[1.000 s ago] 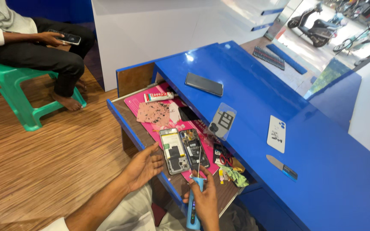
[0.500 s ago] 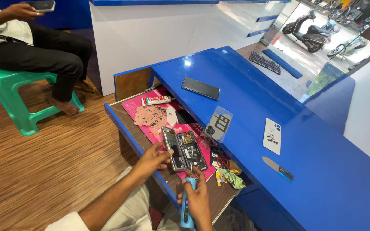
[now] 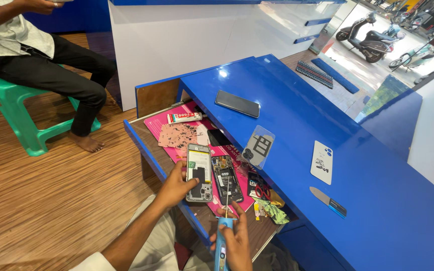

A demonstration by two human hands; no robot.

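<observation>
Left hand (image 3: 177,186) grips the lower left edge of an opened phone (image 3: 199,172), fingers curled on its side, thumb on its face. Phone lies flat on the pink mat (image 3: 151,124) in the pull-out tray (image 3: 135,136) under the bench (image 3: 297,130), near the tray's front edge. Long axis runs front to back, camera end toward the person. Back cover off, silver frame, pale battery, dark patch mid-body. Just right, a second opened phone body (image 3: 227,178), dark board showing, parallel to the first. Right hand (image 3: 237,241) closed around a blue screwdriver (image 3: 221,243), thin shaft pointing up and away, tip at the second phone's lower end. Further right on the bench: black phone (image 3: 237,104), white back cover (image 3: 322,161).
</observation>
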